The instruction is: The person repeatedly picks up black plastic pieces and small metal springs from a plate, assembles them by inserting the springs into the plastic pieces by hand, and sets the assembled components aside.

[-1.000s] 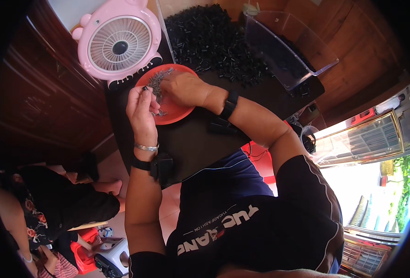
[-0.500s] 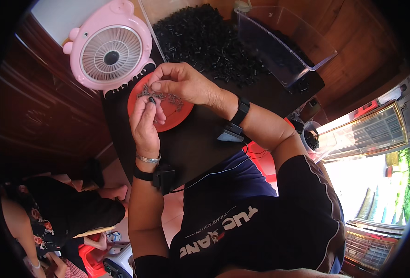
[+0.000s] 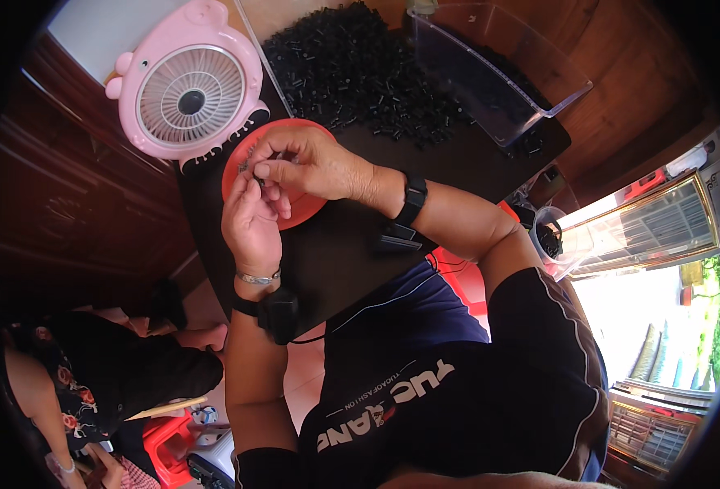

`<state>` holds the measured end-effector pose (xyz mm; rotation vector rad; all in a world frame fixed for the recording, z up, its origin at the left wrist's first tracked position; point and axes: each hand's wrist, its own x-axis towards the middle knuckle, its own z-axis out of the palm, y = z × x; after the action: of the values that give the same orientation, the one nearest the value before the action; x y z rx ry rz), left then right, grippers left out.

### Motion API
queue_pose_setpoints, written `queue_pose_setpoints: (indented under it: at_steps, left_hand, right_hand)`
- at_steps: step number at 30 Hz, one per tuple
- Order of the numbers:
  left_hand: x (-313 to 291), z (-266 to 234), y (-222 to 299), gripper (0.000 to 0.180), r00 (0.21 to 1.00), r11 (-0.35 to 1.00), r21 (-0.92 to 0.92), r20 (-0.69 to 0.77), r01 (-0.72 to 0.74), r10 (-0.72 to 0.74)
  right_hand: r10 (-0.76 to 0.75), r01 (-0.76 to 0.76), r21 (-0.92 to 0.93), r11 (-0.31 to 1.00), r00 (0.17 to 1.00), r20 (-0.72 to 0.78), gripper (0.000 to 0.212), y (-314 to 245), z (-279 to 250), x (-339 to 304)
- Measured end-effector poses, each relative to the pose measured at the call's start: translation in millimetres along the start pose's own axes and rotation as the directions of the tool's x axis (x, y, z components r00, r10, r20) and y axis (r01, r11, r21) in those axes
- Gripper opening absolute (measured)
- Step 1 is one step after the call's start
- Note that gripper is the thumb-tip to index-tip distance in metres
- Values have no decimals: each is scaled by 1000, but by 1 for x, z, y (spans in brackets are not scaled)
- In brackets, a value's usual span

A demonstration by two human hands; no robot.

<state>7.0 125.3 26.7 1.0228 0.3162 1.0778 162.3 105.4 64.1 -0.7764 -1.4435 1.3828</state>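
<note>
Head view, small black piece (image 3: 260,180) pinched in left hand (image 3: 251,226), beside right hand (image 3: 321,167), whose grip's unclear

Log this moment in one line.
Left hand: pinching small black piece | right hand: close against left | both: over red dish | beyond: pink fan, black tube pile

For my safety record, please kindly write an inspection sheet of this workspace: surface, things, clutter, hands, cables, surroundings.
Surface: dark table.
Things: red dish with small grey pieces.
Clutter: heaped black pieces beside a clear bin; pink fan beyond the dish, to its left.
Hands: left hand pinches a small dark piece, mostly hidden; right hand is close against it, grip unclear.
Cables: black cable runs from the left wrist device toward the lap.
Surroundings: another person and red stool at lower left; bright opening at right.
</note>
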Motion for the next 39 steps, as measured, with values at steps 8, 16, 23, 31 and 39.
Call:
queue_pose_setpoints:
  at_steps: [8,16,23,31,39]
  left_hand:
    - [2,-5,0,25,994,999,45,-110,14,-9]
    - [3,0,0,22,990,981,191,-139,10,17]
    - [2,1,2,20,984,974,222,-177,31,9]
    - [3,3,5,17,975,984,176,-223,39,1]
    - [3,-3,3,18,967,985,154,-253,79,-38]
  right_hand:
    - [-540,368,-785,499,840,50,25,9,1,3]
    - [-567,389,-881,268,804,182,24,4,-2,3]
    - [-409,51,-959,280,910,-71,26,-24,-80,3]
    - [-33,-262,-947,184,962,-272,16,-10,-149,-24]
    - [73,-161,-976,148,986,-151,19,2,-127,3]
